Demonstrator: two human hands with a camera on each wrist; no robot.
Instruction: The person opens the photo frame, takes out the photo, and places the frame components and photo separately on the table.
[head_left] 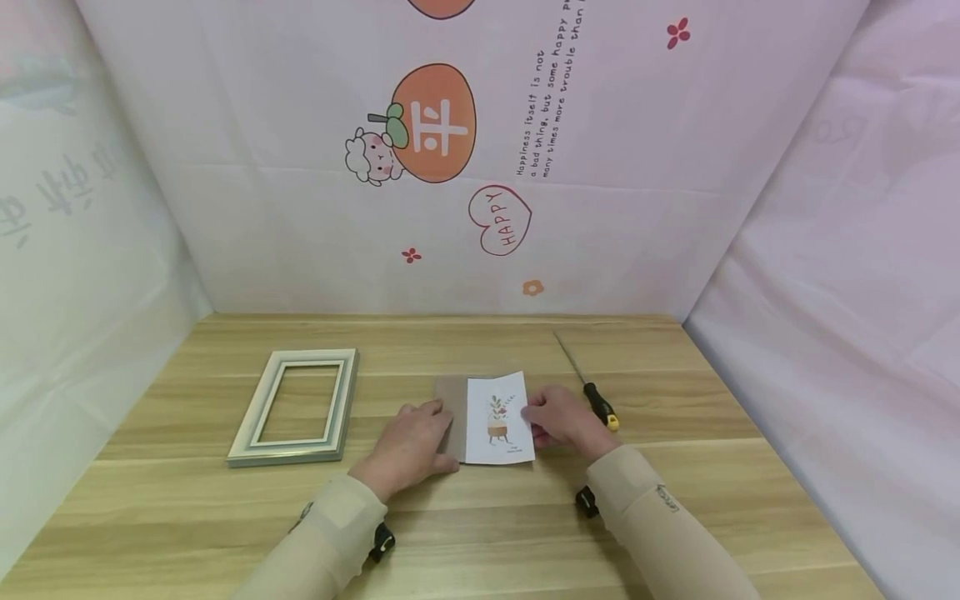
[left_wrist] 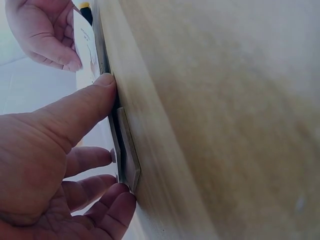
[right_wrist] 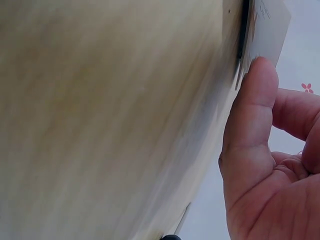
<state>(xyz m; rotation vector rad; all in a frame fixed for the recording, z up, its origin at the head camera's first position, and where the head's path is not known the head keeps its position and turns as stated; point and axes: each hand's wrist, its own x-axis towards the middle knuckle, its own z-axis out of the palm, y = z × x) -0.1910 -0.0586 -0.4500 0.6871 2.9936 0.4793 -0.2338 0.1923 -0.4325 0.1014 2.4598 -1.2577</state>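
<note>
A white picture card (head_left: 498, 421) printed with a potted plant lies over a brown backing board (head_left: 456, 387) in the middle of the table. My right hand (head_left: 561, 419) pinches the card's right edge between thumb and fingers, and that edge curves up a little. On the other side, my left hand (head_left: 408, 446) holds the board, thumb at the near edge and fingertips at the left edge. In the left wrist view, the left thumb (left_wrist: 104, 80) presses the board's edge, and a stand flap (left_wrist: 129, 150) sticks out underneath. The right wrist view catches the card (right_wrist: 270, 35) beyond the fingertips.
An empty white and grey-blue picture frame (head_left: 341, 408) lies on the wooden table (head_left: 480, 533) to the left. A screwdriver (head_left: 597, 402) with a black and yellow handle lies just beyond my right hand. A printed white cloth (head_left: 300, 233) hangs behind the table.
</note>
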